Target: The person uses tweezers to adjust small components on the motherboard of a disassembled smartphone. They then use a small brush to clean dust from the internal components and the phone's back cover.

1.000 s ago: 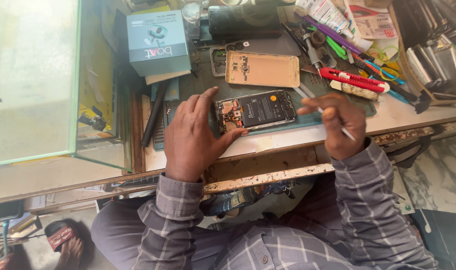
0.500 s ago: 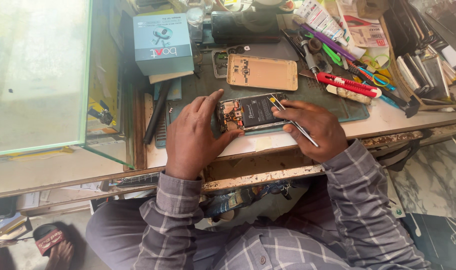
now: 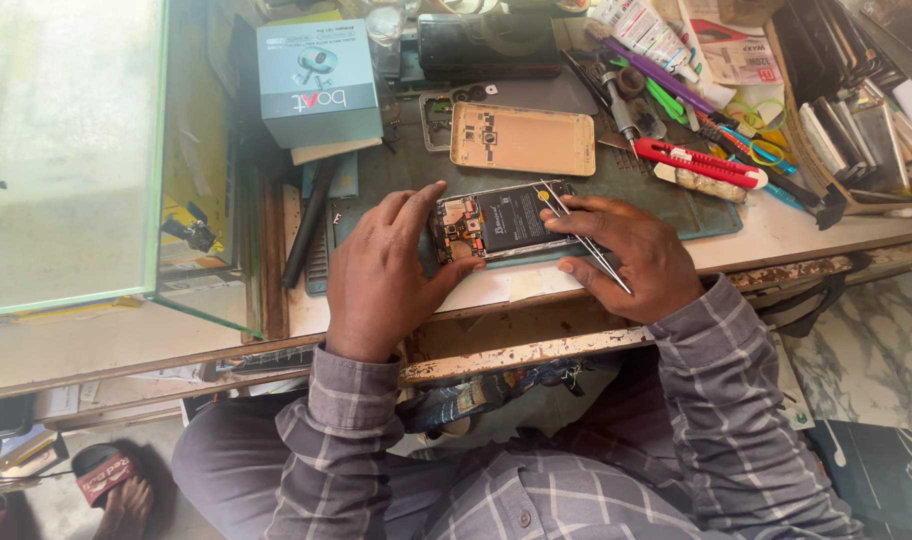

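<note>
- The opened phone (image 3: 503, 222), its back cover off and its dark battery and circuit board showing, lies face down at the near edge of the green work mat (image 3: 616, 170), between the two hands.
- The left hand (image 3: 381, 270) rests at the phone's left end, its fingers spread and slightly curled; the thumb presses the near edge and the fingertips (image 3: 416, 200) touch the far left corner, steadying the phone rather than closing round it.
- The right hand (image 3: 631, 255) lies at the phone's right end, its fingers closed round a pair of thin metal tweezers (image 3: 581, 238).
- The tweezers run slantwise across the hand, with the tip over the phone's upper right part, near a small yellow spot.
- Just beyond the phone on the mat lies a gold back cover (image 3: 522, 138), inner side up, apart from the phone.
- To the right of that cover lie a red utility knife (image 3: 701, 162), a purple-handled tool (image 3: 656, 72) and a green-handled tool, among other small tools.
- A light blue box (image 3: 316, 82) stands at the far left of the mat, atop a thin book or pad.
- A dark flat device (image 3: 488, 45) lies at the back of the bench.
- A glass case (image 3: 71, 150) fills the left side of the view.
- Grey checked sleeves (image 3: 351, 410) cover both forearms, and the person sits at a worn wooden bench (image 3: 536, 345).
- A foot in a sandal (image 3: 116, 490) shows on the floor at lower left.
</note>
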